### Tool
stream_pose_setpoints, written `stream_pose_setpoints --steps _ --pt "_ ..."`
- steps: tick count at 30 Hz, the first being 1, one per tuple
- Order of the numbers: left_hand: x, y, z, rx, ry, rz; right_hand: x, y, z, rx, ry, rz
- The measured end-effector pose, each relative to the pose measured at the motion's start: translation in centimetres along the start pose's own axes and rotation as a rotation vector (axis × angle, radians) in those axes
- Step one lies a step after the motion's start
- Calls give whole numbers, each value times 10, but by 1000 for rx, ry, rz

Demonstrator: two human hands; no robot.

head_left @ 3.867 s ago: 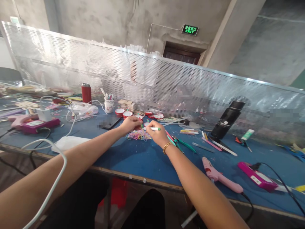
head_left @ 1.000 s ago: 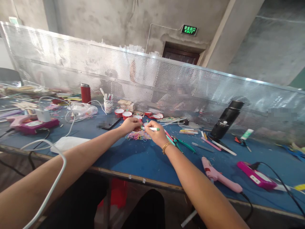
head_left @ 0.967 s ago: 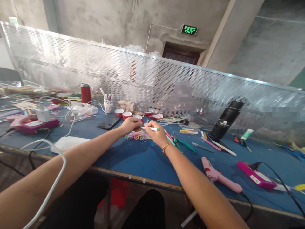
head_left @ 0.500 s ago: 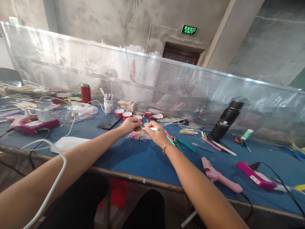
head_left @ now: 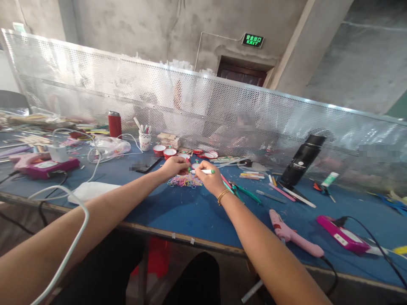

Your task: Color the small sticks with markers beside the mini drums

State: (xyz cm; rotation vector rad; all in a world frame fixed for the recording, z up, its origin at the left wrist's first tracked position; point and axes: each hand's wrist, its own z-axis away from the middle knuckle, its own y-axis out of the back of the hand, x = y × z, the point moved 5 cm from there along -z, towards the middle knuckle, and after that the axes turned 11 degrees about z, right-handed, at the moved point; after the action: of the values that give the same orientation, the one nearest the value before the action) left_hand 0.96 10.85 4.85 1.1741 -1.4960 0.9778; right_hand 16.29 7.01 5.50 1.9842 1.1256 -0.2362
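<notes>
My right hand (head_left: 208, 177) is closed in a writing grip around a white marker with green ends (head_left: 206, 171), held nearly level and pointing left. Facing it, my left hand (head_left: 174, 167) is closed in a pinch. A small green spot shows at its fingertips by the marker's tip, but what the fingers hold is too small to make out. Just below both hands lies a heap of colourful rubber bands (head_left: 184, 181). Behind them stand small red-and-white cups (head_left: 169, 153), and green-handled pliers (head_left: 246, 193) rest beyond my right wrist.
A pink glue gun (head_left: 295, 239) and a magenta power strip (head_left: 343, 237) lie at the right. A black bottle (head_left: 302, 161) leans near the mesh divider (head_left: 127, 93). Left are a phone (head_left: 148, 165), a cup of pens (head_left: 145, 141), a red can (head_left: 115, 125) and a white cable (head_left: 85, 216).
My right hand and the marker have shifted very slightly to the right, a little away from my left fingertips. My left hand stays in nearly the same place.
</notes>
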Motion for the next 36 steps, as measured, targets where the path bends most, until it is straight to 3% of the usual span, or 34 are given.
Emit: stream_pose_setpoints --steps 36 --pt "-6 3 -5 -16 3 -4 6 0 -1 26 -7 45"
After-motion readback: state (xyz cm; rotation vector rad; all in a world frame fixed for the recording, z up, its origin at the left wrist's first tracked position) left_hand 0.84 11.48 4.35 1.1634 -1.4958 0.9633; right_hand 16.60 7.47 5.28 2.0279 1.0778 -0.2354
